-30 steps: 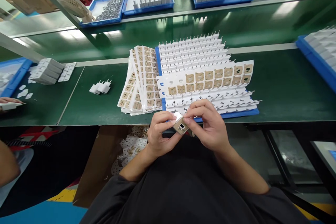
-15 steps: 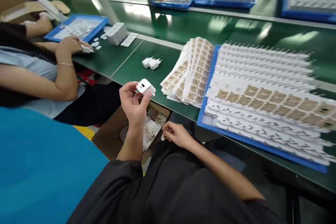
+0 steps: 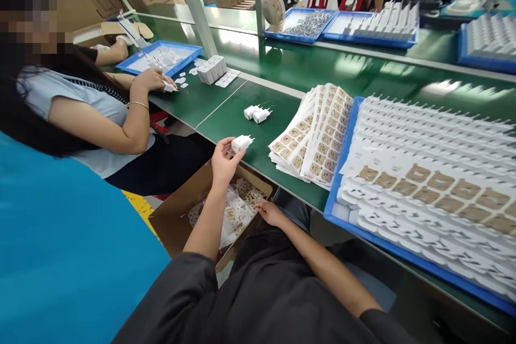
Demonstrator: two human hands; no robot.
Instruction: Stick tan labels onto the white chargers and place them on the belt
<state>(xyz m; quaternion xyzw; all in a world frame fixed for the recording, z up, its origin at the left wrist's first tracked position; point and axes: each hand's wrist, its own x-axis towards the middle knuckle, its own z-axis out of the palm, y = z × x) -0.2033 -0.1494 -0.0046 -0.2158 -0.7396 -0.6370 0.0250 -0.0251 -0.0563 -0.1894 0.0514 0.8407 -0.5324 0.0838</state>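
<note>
A white adapter (image 3: 241,143) hangs in the air to the left of the stack of sticker sheets (image 3: 325,140), pinched between the thumb and fingers of the person's left hand (image 3: 224,161). Its long axis runs roughly toward the stack, prongs that way, and the fingers grip the opposite end. Two more white adapters (image 3: 262,115) rest on the bench (image 3: 226,118), left of the stack and just beyond the held one; the left hand is far nearer them than the right. The right hand (image 3: 270,213) sits lower, on the near side of the stack, at the edge of a cardboard box (image 3: 173,226); its fingers look curled, but whether they hold anything cannot be told. Fingers partly cover the held adapter's end face. Right of the stack, a blue tray (image 3: 331,208) is cut off by the frame.
</note>
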